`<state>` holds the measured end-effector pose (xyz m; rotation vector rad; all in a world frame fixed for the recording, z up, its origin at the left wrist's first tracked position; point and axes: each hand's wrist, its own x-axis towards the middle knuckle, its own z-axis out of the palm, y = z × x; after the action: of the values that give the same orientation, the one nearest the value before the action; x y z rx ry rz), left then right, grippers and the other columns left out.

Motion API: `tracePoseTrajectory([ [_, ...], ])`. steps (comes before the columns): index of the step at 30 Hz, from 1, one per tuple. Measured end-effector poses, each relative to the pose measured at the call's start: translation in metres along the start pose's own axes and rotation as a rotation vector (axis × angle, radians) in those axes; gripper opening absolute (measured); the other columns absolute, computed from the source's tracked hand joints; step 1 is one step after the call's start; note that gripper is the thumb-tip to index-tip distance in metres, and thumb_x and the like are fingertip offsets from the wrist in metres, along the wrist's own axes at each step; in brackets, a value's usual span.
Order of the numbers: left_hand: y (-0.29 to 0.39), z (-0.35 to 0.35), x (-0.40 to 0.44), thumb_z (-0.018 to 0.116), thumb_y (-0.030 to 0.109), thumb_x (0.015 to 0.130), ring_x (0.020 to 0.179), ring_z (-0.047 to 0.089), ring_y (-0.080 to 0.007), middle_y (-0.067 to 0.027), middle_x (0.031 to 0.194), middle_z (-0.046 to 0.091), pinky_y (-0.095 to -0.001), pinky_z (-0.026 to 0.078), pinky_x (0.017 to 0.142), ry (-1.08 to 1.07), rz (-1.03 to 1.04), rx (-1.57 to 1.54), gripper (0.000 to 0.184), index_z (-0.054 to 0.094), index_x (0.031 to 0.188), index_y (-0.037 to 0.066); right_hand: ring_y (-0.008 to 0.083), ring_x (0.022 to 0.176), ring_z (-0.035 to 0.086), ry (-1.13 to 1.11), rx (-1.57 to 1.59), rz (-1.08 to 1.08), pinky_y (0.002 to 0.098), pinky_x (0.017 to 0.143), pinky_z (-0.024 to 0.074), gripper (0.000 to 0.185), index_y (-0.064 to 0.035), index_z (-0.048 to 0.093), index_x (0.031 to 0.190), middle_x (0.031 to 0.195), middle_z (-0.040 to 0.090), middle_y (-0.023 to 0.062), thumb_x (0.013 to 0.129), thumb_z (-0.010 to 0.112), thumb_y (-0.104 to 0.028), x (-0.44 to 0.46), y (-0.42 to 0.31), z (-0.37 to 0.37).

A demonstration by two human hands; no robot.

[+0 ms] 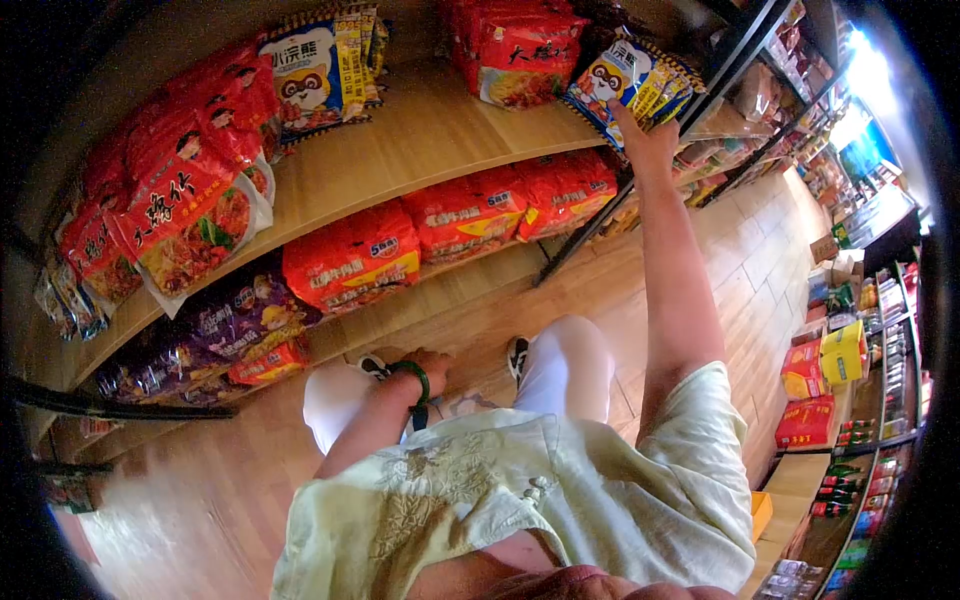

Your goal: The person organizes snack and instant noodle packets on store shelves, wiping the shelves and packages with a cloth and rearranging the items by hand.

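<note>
Via my head feed: the blue, white and yellow plastic packet with a cartoon animal face (pixel 612 82) lies at the right hand's (pixel 648 140) fingertips, touching; whether they grasp it, I cannot tell. Red plastic noodle packs (pixel 515 60) sit left of that grip. Right arm outstretched; left hand (pixel 433 370) low between the knees, grip unclear.

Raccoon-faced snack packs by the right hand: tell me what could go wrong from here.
The raccoon-faced snack packs sit near the front edge of the shelf, so a tug by the right hand might drop some onto the floor. The red noodle packs stand close beside them and could get knocked. The left hand is down low, perhaps too far to help.
</note>
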<state>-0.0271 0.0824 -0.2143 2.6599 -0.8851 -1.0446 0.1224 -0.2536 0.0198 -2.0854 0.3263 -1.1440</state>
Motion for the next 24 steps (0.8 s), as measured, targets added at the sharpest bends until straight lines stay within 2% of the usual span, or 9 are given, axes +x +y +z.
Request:
tracePoseTrajectory([
  [1, 0.0, 0.001, 0.001, 0.048, 0.014, 0.078, 0.104, 0.055, -0.0343, -0.0185, 0.111, 0.058, -0.0414, 0.045, 0.088, 0.0, 0.001, 0.001, 0.032, 0.059, 0.107, 0.007, 0.0184, 0.081, 0.061, -0.019, 0.018, -0.073, 0.0299, 0.074, 0.0467, 0.051, 0.0058, 0.054, 0.105, 0.091, 0.064, 0.0125, 0.069, 0.078, -0.022, -0.005, -0.009, -0.004],
  [5, -0.001, 0.002, 0.004, 0.051, 0.013, 0.076, 0.102, 0.057, -0.0342, -0.0189, 0.108, 0.06, -0.0421, 0.046, 0.086, -0.01, -0.017, -0.017, 0.032, 0.059, 0.106, 0.006, 0.0183, 0.087, 0.059, -0.063, 0.109, -0.04, 0.0298, 0.077, 0.0454, 0.052, 0.004, 0.053, 0.109, 0.1, 0.062, 0.0131, 0.07, 0.076, -0.022, -0.009, -0.005, -0.008],
  [7, -0.001, 0.002, 0.004, 0.051, 0.013, 0.075, 0.101, 0.057, -0.0342, -0.019, 0.107, 0.06, -0.0421, 0.046, 0.086, 0.003, -0.027, -0.04, 0.032, 0.059, 0.106, 0.005, 0.0262, 0.094, 0.058, 0.071, 0.176, 0.113, 0.0347, 0.083, 0.0443, 0.046, 0.0038, 0.054, 0.102, 0.103, 0.06, 0.0176, 0.072, 0.073, -0.025, -0.028, -0.028, -0.018],
  [9, -0.004, 0.004, 0.005, 0.052, 0.013, 0.074, 0.101, 0.057, -0.034, -0.0192, 0.106, 0.061, -0.0414, 0.046, 0.086, 0.029, 0.024, 0.016, 0.033, 0.059, 0.106, 0.005, 0.0242, 0.093, 0.056, 0.182, -0.039, -0.102, 0.0327, 0.08, 0.0446, 0.042, 0.0021, 0.051, 0.107, 0.099, 0.058, 0.0149, 0.075, 0.068, -0.02, -0.018, 0.014, -0.019],
  [12, -0.018, 0.027, 0.026, 0.051, 0.013, 0.073, 0.097, 0.058, -0.0373, -0.0205, 0.105, 0.06, -0.0449, 0.047, 0.083, 0.072, 0.064, -0.024, 0.034, 0.057, 0.105, 0.005, 0.0237, 0.093, 0.055, 0.195, 0.032, -0.302, 0.0319, 0.078, 0.0444, 0.035, 0.0001, 0.052, 0.104, 0.097, 0.057, 0.0141, 0.077, 0.065, -0.017, -0.05, -0.06, -0.034],
  [16, 0.001, -0.011, -0.004, 0.052, 0.011, 0.072, 0.1, 0.057, -0.0364, -0.0206, 0.108, 0.06, -0.0435, 0.047, 0.084, -0.014, 0.062, -0.006, 0.037, 0.056, 0.108, 0.004, 0.024, 0.087, 0.057, 0.117, 0.172, -0.385, 0.0324, 0.076, 0.045, 0.026, -0.0008, 0.055, 0.097, 0.093, 0.058, 0.0135, 0.078, 0.062, -0.016, -0.057, -0.092, -0.019],
  [20, -0.001, -0.006, -0.003, 0.052, 0.01, 0.073, 0.1, 0.059, -0.0326, -0.0192, 0.108, 0.06, -0.0406, 0.048, 0.085, 0.063, 0.042, -0.01, 0.039, 0.058, 0.111, 0.006, 0.025, 0.086, 0.061, -0.412, 0.231, -0.353, 0.0332, 0.078, 0.047, 0.027, -0.0004, 0.056, 0.099, 0.095, 0.062, 0.0139, 0.079, 0.063, -0.017, -0.062, -0.107, 0.04],
  [22, -0.011, 0.01, 0.008, 0.051, 0.01, 0.073, 0.101, 0.058, -0.0327, -0.0191, 0.108, 0.06, -0.0405, 0.048, 0.085, 0.094, 0.053, -0.043, 0.039, 0.059, 0.111, 0.005, 0.0178, 0.098, 0.058, -0.63, 0.261, -0.31, 0.0291, 0.084, 0.0456, 0.036, 0.0008, 0.052, 0.109, 0.103, 0.06, 0.0126, 0.08, 0.066, -0.014, -0.073, -0.131, 0.073],
  [24, -0.032, 0.046, 0.048, 0.051, 0.01, 0.074, 0.102, 0.057, -0.0343, -0.0191, 0.109, 0.06, -0.0409, 0.048, 0.085, 0.089, 0.144, 0.054, 0.037, 0.059, 0.11, 0.003, 0.024, 0.111, 0.051, -0.689, 0.101, -0.249, 0.0345, 0.094, 0.0415, 0.064, 0.0009, 0.044, 0.121, 0.117, 0.054, 0.0168, 0.073, 0.074, -0.027, -0.083, -0.162, 0.099],
])
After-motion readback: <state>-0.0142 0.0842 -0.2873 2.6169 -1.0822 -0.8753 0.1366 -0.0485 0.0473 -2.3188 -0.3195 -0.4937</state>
